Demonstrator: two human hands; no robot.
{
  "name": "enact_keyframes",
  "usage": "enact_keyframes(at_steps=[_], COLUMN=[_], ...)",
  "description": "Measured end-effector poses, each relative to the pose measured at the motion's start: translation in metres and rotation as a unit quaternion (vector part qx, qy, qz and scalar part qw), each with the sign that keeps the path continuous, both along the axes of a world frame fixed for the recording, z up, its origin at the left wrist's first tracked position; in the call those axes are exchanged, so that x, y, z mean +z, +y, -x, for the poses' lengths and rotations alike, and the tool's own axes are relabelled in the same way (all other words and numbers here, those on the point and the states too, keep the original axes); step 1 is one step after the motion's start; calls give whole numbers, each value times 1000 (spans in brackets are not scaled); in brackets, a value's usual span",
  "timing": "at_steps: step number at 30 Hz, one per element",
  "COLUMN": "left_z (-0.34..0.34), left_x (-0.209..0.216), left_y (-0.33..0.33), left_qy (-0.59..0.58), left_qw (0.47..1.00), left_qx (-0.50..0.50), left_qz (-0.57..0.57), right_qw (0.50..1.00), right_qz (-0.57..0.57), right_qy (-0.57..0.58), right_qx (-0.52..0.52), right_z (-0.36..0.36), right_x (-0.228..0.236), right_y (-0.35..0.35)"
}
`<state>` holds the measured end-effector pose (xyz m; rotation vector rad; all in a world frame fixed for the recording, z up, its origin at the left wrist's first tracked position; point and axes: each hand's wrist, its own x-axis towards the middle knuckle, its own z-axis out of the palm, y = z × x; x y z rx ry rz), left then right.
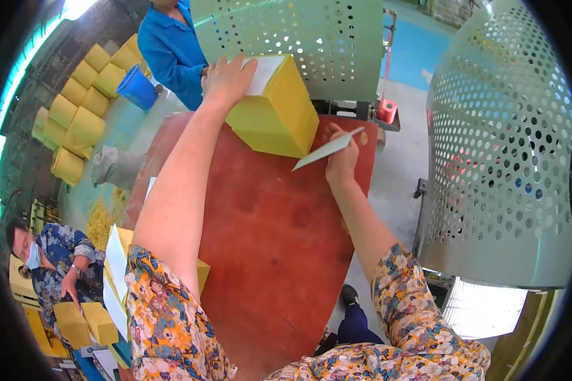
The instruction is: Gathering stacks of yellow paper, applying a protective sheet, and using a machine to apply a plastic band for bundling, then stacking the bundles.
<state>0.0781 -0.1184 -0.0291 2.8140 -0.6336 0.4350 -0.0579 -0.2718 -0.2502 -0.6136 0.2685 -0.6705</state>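
Head view, far left: a co-worker in a patterned blue shirt and a mask reaches one hand down to two yellow-brown blocks. Above, yellow bundles are piled on the floor, with a blue bin just beside them and yellow scraps lower down. White sheets stand near the wearer's floral left sleeve. Farther up, a person in a blue shirt stands beyond the red table.

The left hand rests on the top of a tall yellow stack, at its left side, fingers stretched out and slightly apart. A white sheet covers the stack's top; the stack itself sits at the far end of the table, in front of a green perforated panel.

To its right, the right hand holds a thin pale card, its fingers clamped on it. The card slants, its lower tip close to the stack's near corner — whether they touch, I cannot tell. Past the hand are a red roll and, far right, a large curved perforated guard.
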Motion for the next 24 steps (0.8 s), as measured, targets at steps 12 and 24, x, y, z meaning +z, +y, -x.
enact_keyframes(at_steps=[12,24], left_z=[-34,307], left_x=[-14,11], left_y=[28,84], left_qy=[11,2], left_qw=[988,984], left_qx=[-141,-177], left_qz=[-59,4], right_qw=[919,903], right_qz=[320,332], right_qy=[93,80], right_qx=[211,259], right_z=[-56,246], right_x=[48,29], right_y=[-26,21])
